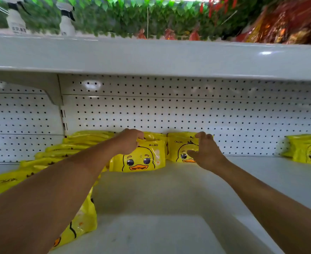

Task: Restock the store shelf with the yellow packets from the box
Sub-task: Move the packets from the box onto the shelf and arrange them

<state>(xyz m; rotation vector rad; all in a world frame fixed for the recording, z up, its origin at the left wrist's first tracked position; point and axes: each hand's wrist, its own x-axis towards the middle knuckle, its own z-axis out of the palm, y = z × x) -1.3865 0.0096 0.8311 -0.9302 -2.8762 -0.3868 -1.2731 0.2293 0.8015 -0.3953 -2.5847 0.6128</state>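
Yellow duck-face packets stand on the white shelf (pixel 151 189), far back against the pegboard. My left hand (pixel 130 139) curls over the top edge of the front packet of the middle row (pixel 141 158) and grips it. My right hand (pixel 206 153) lies with straight fingers against the face and right side of the neighbouring packet row (pixel 178 145). A long row of the same packets (pixel 63 151) runs along the left under my left forearm. Another packet stack (pixel 308 149) stands at the far right. The box is out of view.
A white shelf board (pixel 151 57) overhangs closely above. On it stand spray bottles (pixel 16 17) at the left and red snack bags (pixel 288 24) at the right, with green foliage behind. The perforated back wall (pixel 187 114) closes the shelf at the rear.
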